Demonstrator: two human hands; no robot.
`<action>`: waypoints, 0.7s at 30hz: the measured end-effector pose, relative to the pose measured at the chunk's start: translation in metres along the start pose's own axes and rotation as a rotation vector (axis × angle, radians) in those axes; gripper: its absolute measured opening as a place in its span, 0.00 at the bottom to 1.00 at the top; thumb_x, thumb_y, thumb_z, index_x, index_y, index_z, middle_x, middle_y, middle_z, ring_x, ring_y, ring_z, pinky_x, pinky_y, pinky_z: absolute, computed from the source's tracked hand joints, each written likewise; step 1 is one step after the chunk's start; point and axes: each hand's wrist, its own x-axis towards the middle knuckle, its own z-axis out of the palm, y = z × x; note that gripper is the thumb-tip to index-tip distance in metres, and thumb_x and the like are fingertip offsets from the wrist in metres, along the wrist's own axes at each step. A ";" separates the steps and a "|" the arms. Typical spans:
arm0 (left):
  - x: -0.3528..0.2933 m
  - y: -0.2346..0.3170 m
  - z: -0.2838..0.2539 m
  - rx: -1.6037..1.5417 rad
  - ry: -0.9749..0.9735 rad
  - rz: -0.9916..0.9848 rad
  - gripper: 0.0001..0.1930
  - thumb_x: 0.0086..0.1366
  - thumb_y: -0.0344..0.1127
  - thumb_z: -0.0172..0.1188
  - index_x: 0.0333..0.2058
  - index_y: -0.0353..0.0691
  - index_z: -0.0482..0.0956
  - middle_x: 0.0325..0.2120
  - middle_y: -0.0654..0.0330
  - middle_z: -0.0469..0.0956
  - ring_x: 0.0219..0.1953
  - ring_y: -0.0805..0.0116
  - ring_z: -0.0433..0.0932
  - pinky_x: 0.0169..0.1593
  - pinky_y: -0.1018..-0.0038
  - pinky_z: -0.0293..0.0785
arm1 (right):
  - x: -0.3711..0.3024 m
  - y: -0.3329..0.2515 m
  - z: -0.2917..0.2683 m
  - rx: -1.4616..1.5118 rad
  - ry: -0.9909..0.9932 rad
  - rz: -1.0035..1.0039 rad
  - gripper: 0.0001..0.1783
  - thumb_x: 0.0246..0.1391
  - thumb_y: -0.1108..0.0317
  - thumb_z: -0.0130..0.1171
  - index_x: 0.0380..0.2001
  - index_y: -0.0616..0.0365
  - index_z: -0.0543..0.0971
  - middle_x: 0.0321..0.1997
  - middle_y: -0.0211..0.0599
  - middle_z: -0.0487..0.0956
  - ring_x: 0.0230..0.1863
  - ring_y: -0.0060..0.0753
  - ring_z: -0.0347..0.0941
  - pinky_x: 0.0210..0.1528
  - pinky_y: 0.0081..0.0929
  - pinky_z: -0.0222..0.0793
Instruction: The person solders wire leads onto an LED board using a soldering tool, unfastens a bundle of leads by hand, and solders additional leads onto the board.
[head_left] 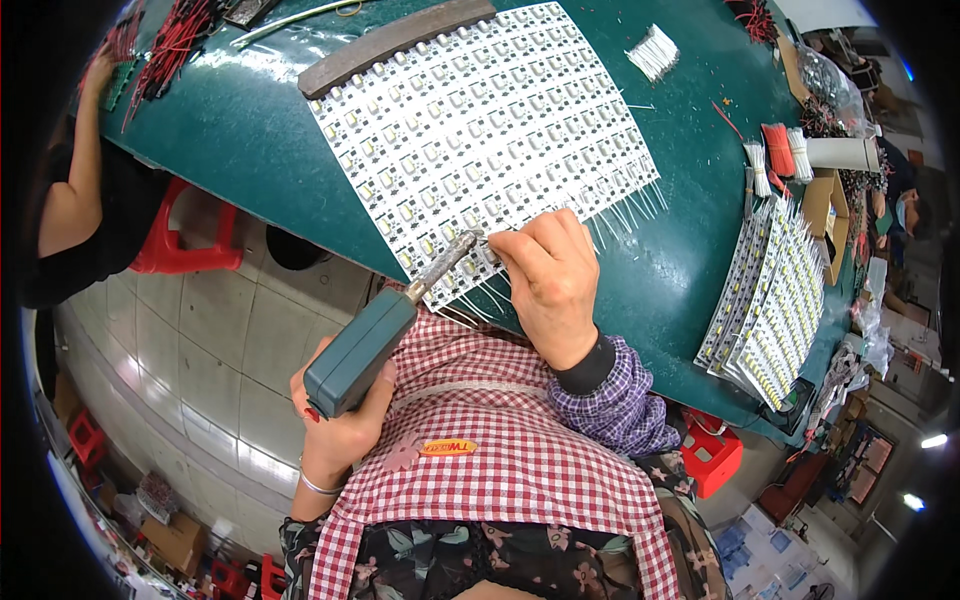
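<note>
My left hand point(345, 425) is wrapped round the dark green handle of a soldering gun point(362, 352), whose metal tip points up and right. That tip meets a white LED circuit board panel point(480, 130) close to its near edge. Just right of the tip, the thumb and fingers of my right hand point(555, 285) are pinched together low over the panel; what they hold is too small to make out. Thin white wires point(628, 208) stick out along the panel's near edge on both sides of my right hand. A dark curved bar point(395, 47) lies across the panel's far edge.
On the green table point(240, 140) lie a bundle of white wires point(653, 53) at the back and stacked LED panels point(765, 300) at the right. Red and white wire bundles point(778, 150) and a cardboard box point(825, 215) stand beyond. A co-worker's arm point(85, 170) reaches in from the left, near a red stool point(185, 235).
</note>
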 end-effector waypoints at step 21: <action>-0.009 -0.006 -0.001 0.091 0.091 0.052 0.08 0.53 0.26 0.70 0.33 0.33 0.84 0.28 0.55 0.84 0.27 0.64 0.83 0.33 0.73 0.76 | -0.004 -0.004 0.000 0.007 0.046 0.022 0.10 0.41 0.80 0.65 0.31 0.56 0.81 0.27 0.31 0.69 0.32 0.36 0.67 0.34 0.33 0.61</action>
